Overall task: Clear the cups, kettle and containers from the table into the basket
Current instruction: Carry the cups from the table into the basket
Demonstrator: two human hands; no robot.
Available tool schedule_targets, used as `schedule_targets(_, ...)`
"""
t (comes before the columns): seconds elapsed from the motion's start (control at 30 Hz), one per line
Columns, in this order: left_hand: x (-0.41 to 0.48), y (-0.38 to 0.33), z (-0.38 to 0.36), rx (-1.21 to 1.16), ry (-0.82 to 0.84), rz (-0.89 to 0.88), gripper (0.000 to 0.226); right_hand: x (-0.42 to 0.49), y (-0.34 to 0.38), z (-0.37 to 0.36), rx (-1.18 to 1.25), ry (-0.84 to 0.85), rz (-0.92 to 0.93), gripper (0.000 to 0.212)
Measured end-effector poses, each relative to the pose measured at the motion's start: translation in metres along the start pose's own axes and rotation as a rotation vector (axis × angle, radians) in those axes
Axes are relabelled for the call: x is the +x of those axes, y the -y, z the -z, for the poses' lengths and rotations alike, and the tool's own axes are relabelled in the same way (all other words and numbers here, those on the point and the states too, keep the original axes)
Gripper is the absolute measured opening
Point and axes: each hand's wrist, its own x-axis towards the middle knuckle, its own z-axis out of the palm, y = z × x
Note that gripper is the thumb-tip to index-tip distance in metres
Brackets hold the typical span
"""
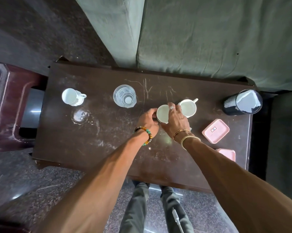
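A: First entry?
B: One plain white ceramic cup, upright near the centre of the scratched dark brown wooden table. The left hand curls round its 9 o'clock side. The right hand hooks its fingers over the 3 o'clock rim. The cup's handle is hidden.
A: Neighbours?
B: A second white handled cup sits just beside it at 2 o'clock, partly covered by the right hand; whether they touch cannot be told. A clear ribbed glass tumbler is at 11 o'clock and a patterned white cup at 10 o'clock.
A: Right end?
B: At 3 o'clock, a black mesh cylinder with a glossy top, kind unclear. At 4 o'clock, a pink rectangular lidded plastic container. At 5 o'clock, a second pink container, half hidden behind the right forearm.
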Motion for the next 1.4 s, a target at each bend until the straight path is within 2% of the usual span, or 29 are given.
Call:
schedule_targets(0.1, -0.008, 0.001, 0.004, -0.085, -0.014, 0.014, 0.054, -0.009, 0.006, 0.006, -0.040, -0.024, 0.028, 0.073)
schedule_targets(0.27, -0.043, -0.017, 0.034, -0.198, -0.023, 0.013, 0.052, -0.039, 0.021, 0.042, -0.097, -0.038, 0.095, 0.077)
schedule_targets(0.47, -0.106, -0.061, 0.102, -0.107, -0.030, -0.087, 0.044, -0.078, 0.070, 0.117, -0.151, -0.053, 0.221, 0.088)
schedule_targets(0.57, -0.146, -0.083, 0.142, -0.195, -0.086, -0.047, 0.040, -0.100, 0.107, 0.159, -0.189, -0.032, 0.299, 0.094)
schedule_targets(0.83, -0.254, -0.107, 0.260, -0.243, -0.322, -0.093, 0.041, -0.161, 0.226, 0.222, -0.214, -0.091, 0.535, 0.075)
schedule_targets(0.9, -0.278, -0.102, 0.290, -0.210, -0.373, -0.112, 0.044, -0.179, 0.257, 0.227, -0.210, -0.126, 0.593, 0.068)
schedule_targets(1.13, -0.347, -0.061, 0.389, -0.263, -0.392, -0.189, 0.048, -0.235, 0.363, 0.218, -0.225, -0.206, 0.736, 0.073)
schedule_targets(1.4, -0.416, 0.029, 0.477, -0.246, -0.505, -0.210, 0.047, -0.301, 0.473, 0.163, -0.235, -0.230, 0.830, 0.071)
